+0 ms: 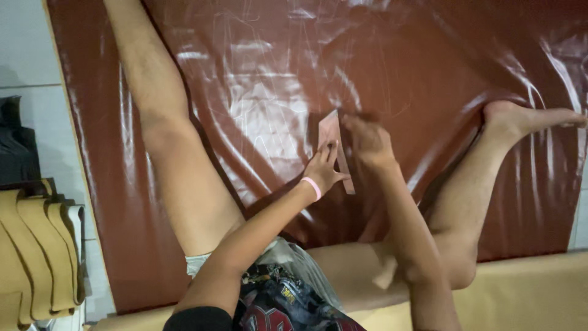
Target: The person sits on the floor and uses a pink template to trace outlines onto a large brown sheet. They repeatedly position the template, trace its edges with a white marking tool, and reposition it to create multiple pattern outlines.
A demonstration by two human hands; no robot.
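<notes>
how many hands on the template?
2: left hand presses flat on the brown template; right hand, blurred, touches its upper edge, on the glossy brown sheet.

Right hand [366,140] motion-blurred; fingers indistinct.

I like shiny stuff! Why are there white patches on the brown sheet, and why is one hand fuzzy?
Head view: lamp glare streaks the glossy brown sheet; the right hand is motion-blurred, while the left hand on the template is sharp.
</notes>
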